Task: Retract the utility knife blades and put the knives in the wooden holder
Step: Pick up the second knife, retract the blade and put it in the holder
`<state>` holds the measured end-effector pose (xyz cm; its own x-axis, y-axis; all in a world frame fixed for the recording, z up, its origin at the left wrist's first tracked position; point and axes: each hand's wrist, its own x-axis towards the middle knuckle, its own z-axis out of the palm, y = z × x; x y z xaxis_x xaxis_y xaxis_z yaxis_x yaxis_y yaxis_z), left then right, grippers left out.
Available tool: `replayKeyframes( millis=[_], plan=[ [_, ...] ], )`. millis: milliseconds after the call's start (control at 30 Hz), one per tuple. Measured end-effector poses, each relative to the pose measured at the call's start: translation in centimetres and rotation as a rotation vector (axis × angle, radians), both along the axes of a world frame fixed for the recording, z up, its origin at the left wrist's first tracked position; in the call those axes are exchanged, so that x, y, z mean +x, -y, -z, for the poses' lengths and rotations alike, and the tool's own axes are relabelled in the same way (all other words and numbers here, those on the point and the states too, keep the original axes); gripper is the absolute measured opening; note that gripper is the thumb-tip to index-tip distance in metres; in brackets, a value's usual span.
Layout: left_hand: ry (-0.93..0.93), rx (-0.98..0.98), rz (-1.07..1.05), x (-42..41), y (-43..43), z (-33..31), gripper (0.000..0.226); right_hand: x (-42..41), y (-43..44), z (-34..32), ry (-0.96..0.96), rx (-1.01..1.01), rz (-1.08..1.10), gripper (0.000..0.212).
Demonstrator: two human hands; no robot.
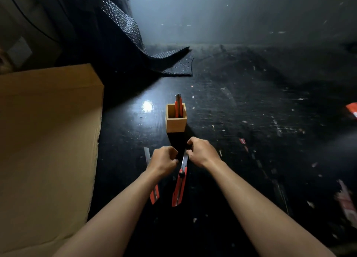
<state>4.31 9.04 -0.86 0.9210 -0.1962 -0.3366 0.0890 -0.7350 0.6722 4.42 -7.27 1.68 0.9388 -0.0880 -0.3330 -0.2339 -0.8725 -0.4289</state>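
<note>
You work on a dark, scuffed work surface [241,121], with a large cardboard box [48,140] filling your left side and a sheet of black bubble wrap [170,63] curling down at the back. Ahead of your hands stands the wooden holder [176,121], upright, with one red utility knife [178,107] already standing in it, tip up.

Your left hand [163,160] is curled nearly closed; whether it grips anything you cannot tell from here, and a second knife [153,194] lies on the surface partly beneath that wrist, its blade [147,155] still out. Your right hand [202,152] pinches the metal front end of the third knife [179,187], which hangs back toward you, red body and black slider knob [181,174] in plain sight.

Keep your right fingertips on the flat sides of the metal, never across the edge. Bring your left thumb to the knob and draw it steadily toward the tail until the steel is fully housed. Only then lift the knife to the holder.
</note>
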Motion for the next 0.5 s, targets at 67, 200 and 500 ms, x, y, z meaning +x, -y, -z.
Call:
replayKeyframes(
  millis=[67, 200, 500],
  plan=[
    [-0.046, 0.026, 0.028, -1.2, 0.3, 0.7, 0.037, -1.9, -0.2, 1.2, -0.048, 0.034, 0.048, 0.029],
    [-0.135, 0.05, 0.032, -3.6, 0.7, 2.2, 0.033, -5.9, -0.7, 3.5, -0.156, 0.15, 0.176, 0.025],
    [-0.238, -0.087, -0.092, -6.6, 1.4, 3.5, 0.038, -10.4, -1.4, 6.6, -0.189, 0.474, 0.39, 0.035]
  ],
)
